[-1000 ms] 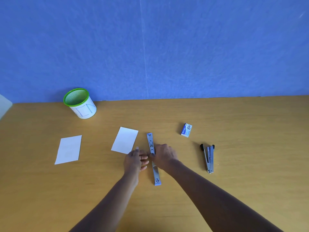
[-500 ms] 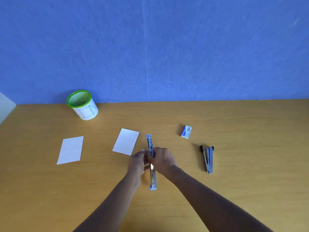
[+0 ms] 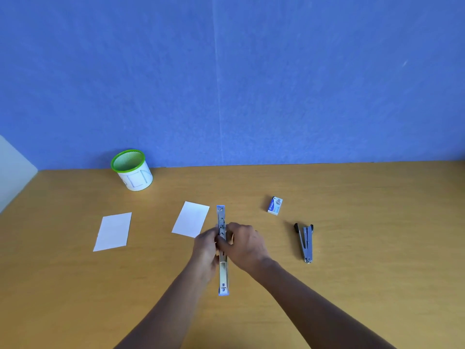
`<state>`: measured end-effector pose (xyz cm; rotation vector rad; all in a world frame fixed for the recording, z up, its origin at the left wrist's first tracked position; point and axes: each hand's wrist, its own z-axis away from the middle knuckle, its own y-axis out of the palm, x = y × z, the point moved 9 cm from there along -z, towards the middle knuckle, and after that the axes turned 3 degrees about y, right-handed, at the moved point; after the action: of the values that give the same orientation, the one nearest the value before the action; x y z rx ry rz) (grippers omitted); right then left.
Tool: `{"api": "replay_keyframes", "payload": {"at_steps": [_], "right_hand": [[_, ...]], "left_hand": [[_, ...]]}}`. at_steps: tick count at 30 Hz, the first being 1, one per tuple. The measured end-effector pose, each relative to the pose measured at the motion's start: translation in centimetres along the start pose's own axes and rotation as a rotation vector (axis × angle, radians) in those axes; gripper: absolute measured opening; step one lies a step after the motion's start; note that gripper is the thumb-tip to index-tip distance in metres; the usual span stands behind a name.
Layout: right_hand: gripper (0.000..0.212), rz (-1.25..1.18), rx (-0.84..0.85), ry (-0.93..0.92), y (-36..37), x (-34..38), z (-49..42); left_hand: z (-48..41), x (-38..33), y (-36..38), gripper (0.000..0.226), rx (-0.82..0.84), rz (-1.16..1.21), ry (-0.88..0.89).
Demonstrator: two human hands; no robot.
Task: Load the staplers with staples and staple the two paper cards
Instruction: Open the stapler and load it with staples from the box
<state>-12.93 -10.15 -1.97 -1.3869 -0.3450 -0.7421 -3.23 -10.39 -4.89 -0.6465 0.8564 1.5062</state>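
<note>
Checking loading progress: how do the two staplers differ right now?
The middle stapler is unfolded into one long line; the right stapler forms a narrow V. The left hand and right hand grip the middle stapler; the right stapler lies untouched. Both are silvery metal.

Bright even light, soft shadows, slight edge distortion, mild blur.

Body in view = 2 arms only. L hand point(image 3: 205, 244) + R hand point(image 3: 245, 244) bare. L forearm point(image 3: 176, 306) & R forearm point(image 3: 312, 306) bare all the way to btm frame edge; slim, tapering to wrists. Upper arms out of frame, so clothing can't tell.
</note>
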Motion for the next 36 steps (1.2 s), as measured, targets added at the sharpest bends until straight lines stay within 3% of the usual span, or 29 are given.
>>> {"api": "replay_keyframes", "payload": {"at_steps": [6,9,18,31,36], "right_hand": [[0.015,-0.087,-0.119,-0.080,-2.8,1.5,0.7],[0.026,-0.070,-0.150,-0.133,-3.9,2.6,0.8],[0.042,-0.011,-0.127,-0.156,-5.0,3.7,1.2],[0.036,0.160,-0.055,-0.169,-6.1,5.4,1.3],[0.030,0.123,-0.027,-0.136,-5.8,5.5,1.8]], "left_hand": [[1.2,-1.4,0.2,0.025,0.054,0.089,0.046],[1.9,-1.7,0.5,0.024,0.089,0.172,0.057],[3.0,-2.8,0.7,0.022,0.177,0.173,0.158],[3.7,-3.0,0.4,0.021,0.214,0.172,0.203],[3.7,-2.8,0.0,0.023,0.187,0.174,0.206]]}}
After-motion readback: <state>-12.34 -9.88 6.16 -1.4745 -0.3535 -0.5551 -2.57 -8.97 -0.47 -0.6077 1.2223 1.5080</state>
